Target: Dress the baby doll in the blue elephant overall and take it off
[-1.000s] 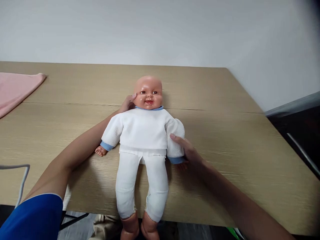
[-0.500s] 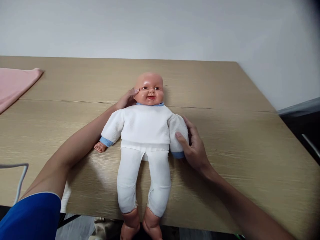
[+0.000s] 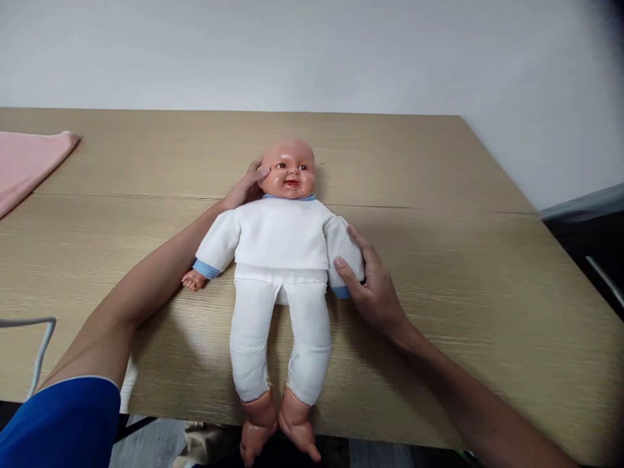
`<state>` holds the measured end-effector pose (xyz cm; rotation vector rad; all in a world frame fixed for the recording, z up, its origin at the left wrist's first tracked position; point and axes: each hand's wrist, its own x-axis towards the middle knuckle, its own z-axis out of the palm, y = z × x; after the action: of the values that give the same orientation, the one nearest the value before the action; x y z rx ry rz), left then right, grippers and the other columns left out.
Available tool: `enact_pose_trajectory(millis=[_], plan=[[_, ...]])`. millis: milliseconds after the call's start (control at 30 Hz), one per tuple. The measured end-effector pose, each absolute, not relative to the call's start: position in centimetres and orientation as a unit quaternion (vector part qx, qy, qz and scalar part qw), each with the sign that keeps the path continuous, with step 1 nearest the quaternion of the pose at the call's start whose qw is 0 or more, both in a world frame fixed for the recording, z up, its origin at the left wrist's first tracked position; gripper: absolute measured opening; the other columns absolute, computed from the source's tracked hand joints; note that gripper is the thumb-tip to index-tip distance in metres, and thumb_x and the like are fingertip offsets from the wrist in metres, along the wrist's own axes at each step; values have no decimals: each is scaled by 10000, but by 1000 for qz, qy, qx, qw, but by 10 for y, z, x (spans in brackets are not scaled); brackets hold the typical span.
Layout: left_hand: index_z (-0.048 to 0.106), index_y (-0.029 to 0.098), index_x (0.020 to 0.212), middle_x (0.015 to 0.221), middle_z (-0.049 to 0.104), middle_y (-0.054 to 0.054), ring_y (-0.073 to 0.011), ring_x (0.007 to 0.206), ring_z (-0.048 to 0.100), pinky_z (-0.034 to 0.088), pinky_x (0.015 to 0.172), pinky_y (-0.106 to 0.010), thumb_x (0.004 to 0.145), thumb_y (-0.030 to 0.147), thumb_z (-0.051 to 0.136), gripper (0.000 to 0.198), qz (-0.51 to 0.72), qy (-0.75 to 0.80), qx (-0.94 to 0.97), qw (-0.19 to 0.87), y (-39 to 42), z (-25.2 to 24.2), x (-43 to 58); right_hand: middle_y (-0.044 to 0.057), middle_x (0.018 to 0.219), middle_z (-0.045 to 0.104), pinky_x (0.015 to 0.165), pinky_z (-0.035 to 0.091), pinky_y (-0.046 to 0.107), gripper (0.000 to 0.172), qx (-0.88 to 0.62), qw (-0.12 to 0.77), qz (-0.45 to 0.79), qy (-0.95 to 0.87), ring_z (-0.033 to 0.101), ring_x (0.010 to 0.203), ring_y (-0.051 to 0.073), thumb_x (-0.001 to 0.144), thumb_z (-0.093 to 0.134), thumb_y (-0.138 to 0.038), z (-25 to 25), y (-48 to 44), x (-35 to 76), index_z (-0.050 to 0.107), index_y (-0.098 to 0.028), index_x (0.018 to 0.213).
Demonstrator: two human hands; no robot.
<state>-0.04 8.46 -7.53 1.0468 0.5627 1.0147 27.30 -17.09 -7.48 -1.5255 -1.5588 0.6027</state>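
Right hand (image 3: 376,286) moved up from blue cuff (image 3: 341,292) to grasp white fleece sleeve (image 3: 344,250) of bald, white-clothed plastic doll (image 3: 281,237), face-up on wood-grain table (image 3: 468,312), left hand (image 3: 249,184) cupping its head (image 3: 291,153); looks laid down, neither hand off yet.

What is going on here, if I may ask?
Someone is handling a doll that lies face up on the table. The left hand touches its head; the right hand is curled around one sleeve. Its feet stick out past the near edge, and a pink cloth lies at the left.
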Motion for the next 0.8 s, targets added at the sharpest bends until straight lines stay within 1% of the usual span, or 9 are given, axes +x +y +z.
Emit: enact_pose_trajectory(millis=[67,233,433,667,800], plan=[[640,317,1564,1672,742,-74,-386,1761,522,383,1496,-545,961,574,888,701,454,259,470,711,87,-79,0,164,1857,591,1437,457,657,785,-610,422,243,-625,576,1721,393,1145,677,-700,-75,-171,274,543,-289,1801],[685,310,1496,1631,766,-79,-400,1721,562,417,1470,-556,979,562,875,605,454,278,465,708,92,-85,0,165,1847,602,1442,443,667,785,-613,420,246,-622,580,1714,401,1144,673,-708,-76,-171,274,551,-290,1797],[703,281,1436,1624,770,-81,-396,1761,514,383,1496,-560,982,549,875,554,451,264,473,710,88,-81,-1,164,1844,606,1430,463,660,785,-613,417,246,-624,589,1706,401,1145,665,-714,-75,-171,274,552,-287,1794],[766,277,1347,1605,792,-85,-408,1733,553,429,1474,-563,964,584,881,504,443,268,477,710,85,-76,1,164,1831,620,1433,457,658,784,-613,413,245,-627,593,1700,398,1146,659,-724,-75,-170,275,561,-289,1791],[797,273,1325,1596,804,-92,-402,1748,539,399,1496,-566,966,575,886,478,435,269,474,717,79,-68,0,161,1813,638,1440,443,668,783,-610,416,243,-629,592,1698,402,1142,658,-736,-75,-169,275,575,-293,1782]])
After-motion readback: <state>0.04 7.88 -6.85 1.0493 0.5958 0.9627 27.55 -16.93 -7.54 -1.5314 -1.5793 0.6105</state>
